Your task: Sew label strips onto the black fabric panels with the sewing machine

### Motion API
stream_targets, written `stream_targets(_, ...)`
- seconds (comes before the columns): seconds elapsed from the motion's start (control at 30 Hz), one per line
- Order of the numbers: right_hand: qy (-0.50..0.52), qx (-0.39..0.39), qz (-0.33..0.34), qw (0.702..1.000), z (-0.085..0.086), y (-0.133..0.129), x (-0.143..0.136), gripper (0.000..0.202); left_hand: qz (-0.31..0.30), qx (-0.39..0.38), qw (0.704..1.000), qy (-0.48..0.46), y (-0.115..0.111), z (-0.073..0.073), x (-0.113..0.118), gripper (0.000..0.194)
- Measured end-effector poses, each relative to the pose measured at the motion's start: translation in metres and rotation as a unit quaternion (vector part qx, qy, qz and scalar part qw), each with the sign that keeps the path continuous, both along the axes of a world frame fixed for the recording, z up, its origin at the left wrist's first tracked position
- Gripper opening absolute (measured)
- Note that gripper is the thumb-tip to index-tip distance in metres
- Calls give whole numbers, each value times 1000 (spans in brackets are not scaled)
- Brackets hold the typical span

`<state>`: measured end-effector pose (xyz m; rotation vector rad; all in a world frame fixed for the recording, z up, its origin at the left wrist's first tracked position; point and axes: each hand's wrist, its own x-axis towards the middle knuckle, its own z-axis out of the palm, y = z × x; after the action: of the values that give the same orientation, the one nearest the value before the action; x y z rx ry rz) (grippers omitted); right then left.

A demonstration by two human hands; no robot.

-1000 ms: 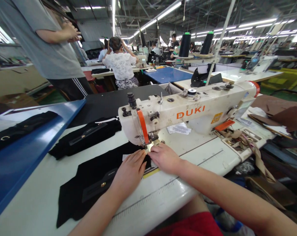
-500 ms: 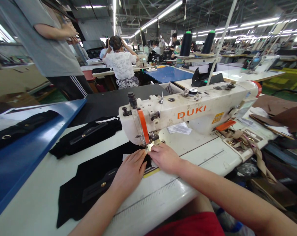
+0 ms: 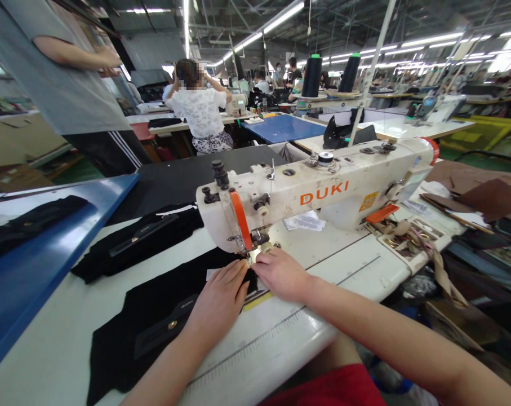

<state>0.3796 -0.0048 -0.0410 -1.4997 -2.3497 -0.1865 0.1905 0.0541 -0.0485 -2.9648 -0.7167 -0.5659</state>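
Note:
A cream DUKI sewing machine point(image 3: 323, 192) stands on the white table point(image 3: 48, 344). A black fabric piece point(image 3: 154, 316) with a flap and a small brass snap lies in front of it, its right end under the needle. My left hand point(image 3: 219, 301) lies flat on the black fabric piece just left of the presser foot. My right hand point(image 3: 280, 273) presses flat on the fabric's edge right at the presser foot, fingertips touching the left hand's. A white label shows at the fabric's edge beside my left fingers.
Another black piece point(image 3: 141, 239) lies behind the machine on the left, and one more point(image 3: 22, 225) on the blue board point(image 3: 48, 254). Brown fabric point(image 3: 487, 194) is stacked at right. A person in grey stands at far left; another sits ahead in white. Two thread cones point(image 3: 312, 76) rise behind.
Both hands stay at the presser foot on the fabric. The view has shifted slightly, so everything sits a little further left and lower.

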Motion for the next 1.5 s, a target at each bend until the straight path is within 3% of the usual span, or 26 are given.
stream_targets(0.73,10,14,-16,1000,0,-1,1,16,22,-7,1000,11,16,1,2,44)
stream_targets(0.93,47,65,-7,997,-3,-6,1,13,44,-35,998,40,-17,5,-31,43)
stream_targets(1.07,72,80,18,994,-4,-10,1,13,91,24,995,10,-42,22,-55,55)
stream_targets(1.17,100,82,40,991,-4,-17,-1,14,140,70,988,-11,-57,30,-89,74)
stream_targets(1.27,127,80,53,987,-4,-22,-3,16,116,63,989,66,-67,23,-137,70)
stream_targets(1.33,141,78,58,985,-5,-24,-4,17,124,34,985,111,-65,19,-165,59)
stream_targets(1.4,151,72,64,984,-6,-23,-6,17,192,-7,973,128,-49,28,-184,55)
stream_targets(1.5,160,64,67,983,-8,-22,-7,18,352,-37,930,95,5,72,-185,47)
